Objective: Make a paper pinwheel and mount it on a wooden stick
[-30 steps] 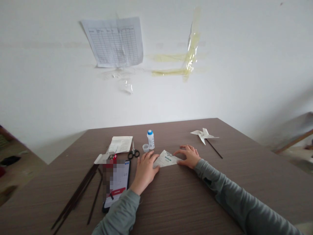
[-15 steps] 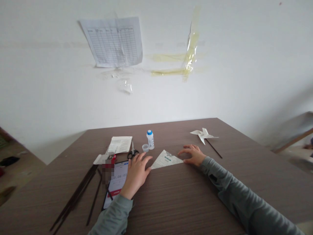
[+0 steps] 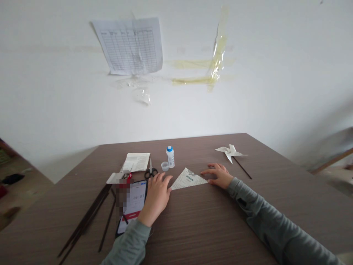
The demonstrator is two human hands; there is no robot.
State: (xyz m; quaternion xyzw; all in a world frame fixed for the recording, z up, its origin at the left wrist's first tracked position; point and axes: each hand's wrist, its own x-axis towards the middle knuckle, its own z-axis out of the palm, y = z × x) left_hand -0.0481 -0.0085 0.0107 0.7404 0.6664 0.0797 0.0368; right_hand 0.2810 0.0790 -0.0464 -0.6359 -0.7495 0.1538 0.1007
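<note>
Pinning a folded white paper triangle [image 3: 188,179] flat on the brown wooden table [image 3: 209,224].
Left hand [image 3: 156,195] and right hand [image 3: 219,175], fingers spread, press its end corners; firm, even pressure should sharpen the crease.

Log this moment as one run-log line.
left hand: flat on table, at left corner of folded paper triangle | right hand: fingertips at its right corner | nearby: scissors, glue bottle, phone, pinwheel
</note>
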